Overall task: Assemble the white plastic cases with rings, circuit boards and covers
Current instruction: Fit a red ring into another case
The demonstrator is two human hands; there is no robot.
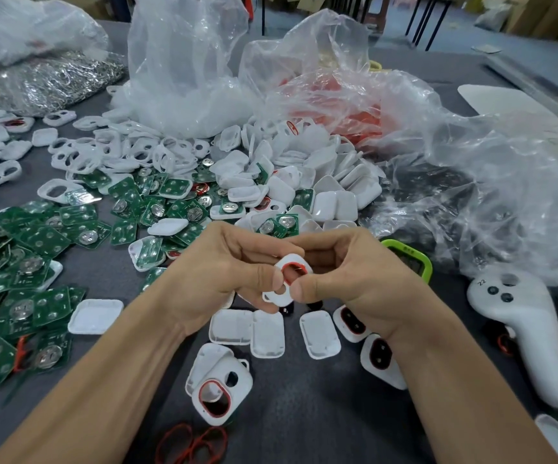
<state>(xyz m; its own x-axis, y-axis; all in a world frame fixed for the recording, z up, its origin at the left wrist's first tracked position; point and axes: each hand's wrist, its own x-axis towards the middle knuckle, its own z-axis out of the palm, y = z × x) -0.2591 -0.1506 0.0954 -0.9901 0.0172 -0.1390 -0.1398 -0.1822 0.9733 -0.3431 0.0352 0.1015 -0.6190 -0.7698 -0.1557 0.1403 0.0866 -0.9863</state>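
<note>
Holding a small white rounded plastic case [287,299] just above the dark grey counter [304,413], left hand [234,272] curled round its edge, right hand [347,272] pinching and pressing a thin red rubber ring [293,263] into the large opening.

Likely to spring the ring out again if pressed unevenly, thin and stretchy as it looks. Might also twist it under the rim, leaving a bulge that stops a board seating. Could let the case slip into the shallow white plastic covers [267,333] directly below it, or mix it with the green circuit boards [36,249] left of it.

Readable: only "22" on the white plastic handheld controller [521,329] right of the case. No brand legible anywhere.
</note>
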